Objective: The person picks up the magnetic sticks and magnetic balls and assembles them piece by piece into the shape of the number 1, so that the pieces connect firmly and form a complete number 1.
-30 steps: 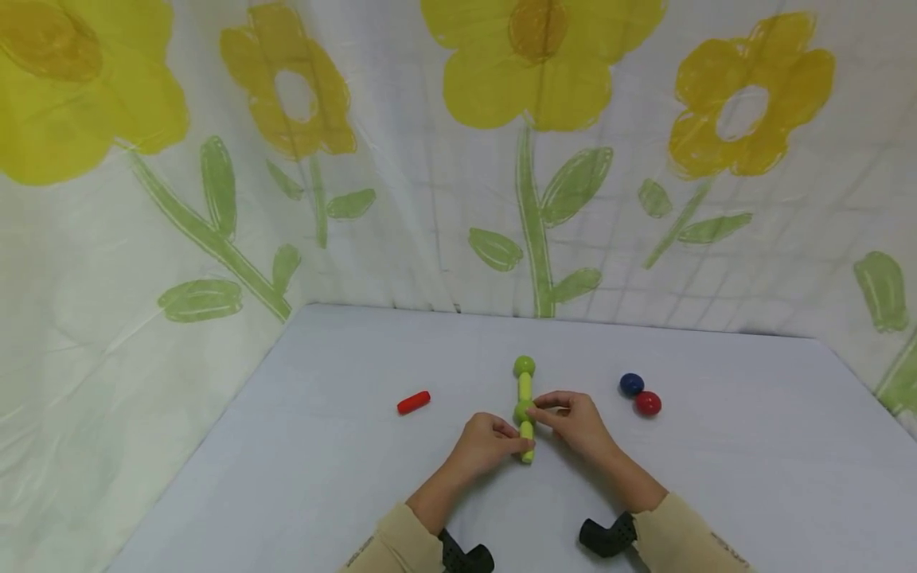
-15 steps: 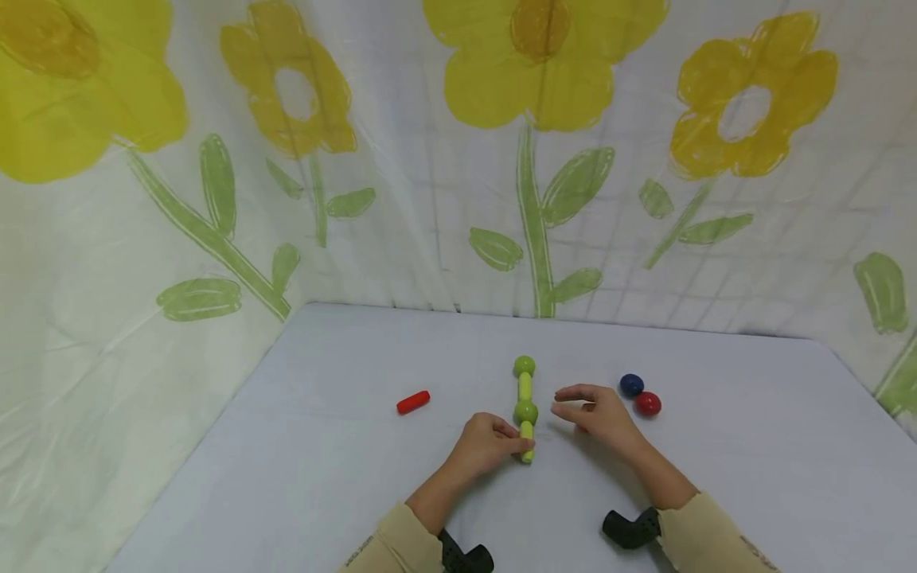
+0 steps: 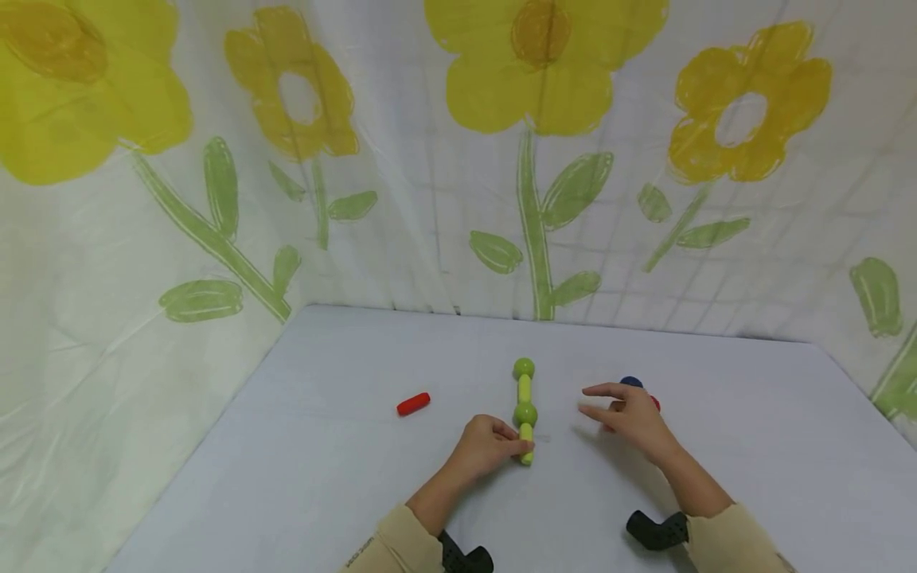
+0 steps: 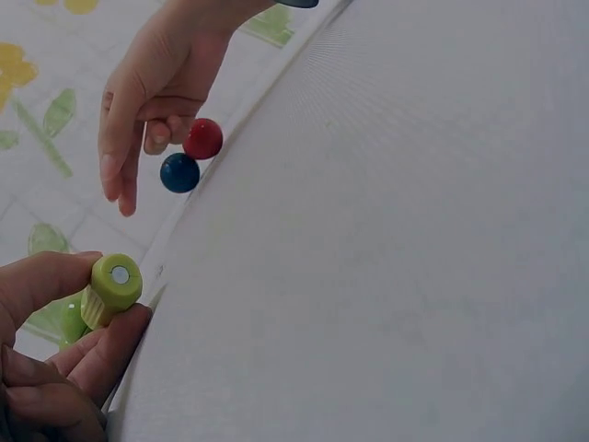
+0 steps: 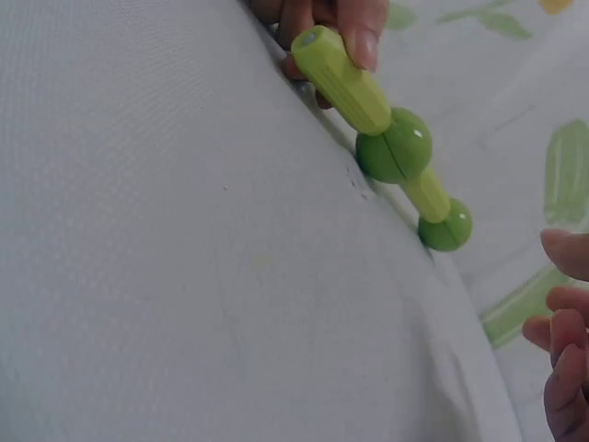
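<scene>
Two lime-green rods and two green balls form a straight chain on the table, ball and rod alternating. My left hand pinches the near rod between thumb and fingers. That rod joins the near green ball; beyond it come the far rod and the far green ball. In the left wrist view, the near rod's free end shows a silvery disc. My right hand holds nothing, fingers loosely extended. It partly hides a blue ball and a red ball in the head view.
A short red rod lies on the white table, left of the chain. Behind the table hangs a white curtain with yellow flowers. Black curved devices are worn at both wrists.
My right hand has let go of the near green ball and moved right, towards the blue and red balls. My left hand keeps its pinch on the near rod.
</scene>
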Demonstrator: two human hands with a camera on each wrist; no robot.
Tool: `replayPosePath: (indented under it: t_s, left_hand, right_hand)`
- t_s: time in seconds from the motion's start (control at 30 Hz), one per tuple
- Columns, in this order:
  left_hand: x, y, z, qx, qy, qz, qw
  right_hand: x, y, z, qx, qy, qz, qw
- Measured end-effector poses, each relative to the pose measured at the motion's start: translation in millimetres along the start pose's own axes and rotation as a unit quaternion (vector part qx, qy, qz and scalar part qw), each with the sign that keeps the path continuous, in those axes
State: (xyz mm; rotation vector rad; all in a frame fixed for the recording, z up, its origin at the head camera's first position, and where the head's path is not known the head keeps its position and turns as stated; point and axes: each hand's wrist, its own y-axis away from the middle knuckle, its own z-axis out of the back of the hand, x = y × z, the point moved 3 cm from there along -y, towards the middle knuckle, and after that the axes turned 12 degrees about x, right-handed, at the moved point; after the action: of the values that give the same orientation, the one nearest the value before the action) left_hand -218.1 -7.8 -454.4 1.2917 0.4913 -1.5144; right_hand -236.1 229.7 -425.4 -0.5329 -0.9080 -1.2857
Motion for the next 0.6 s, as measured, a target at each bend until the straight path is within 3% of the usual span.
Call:
replayPosePath:
  t_s: [0.17,0.6]
  left_hand:
    - [-0.6,0.7,-0.1,-0.002,-0.004,0.0,1.0]
    - [0.0,0.1,-0.8,-0.004,-0.006,0.005,1.0]
  right_hand:
    - [-6.5,7.7,14.7,-0.027,0.015,0.011,0.9995]
    - [-27.6,25.9,45.4,-0.079,-0.001,-0.017,0.9967]
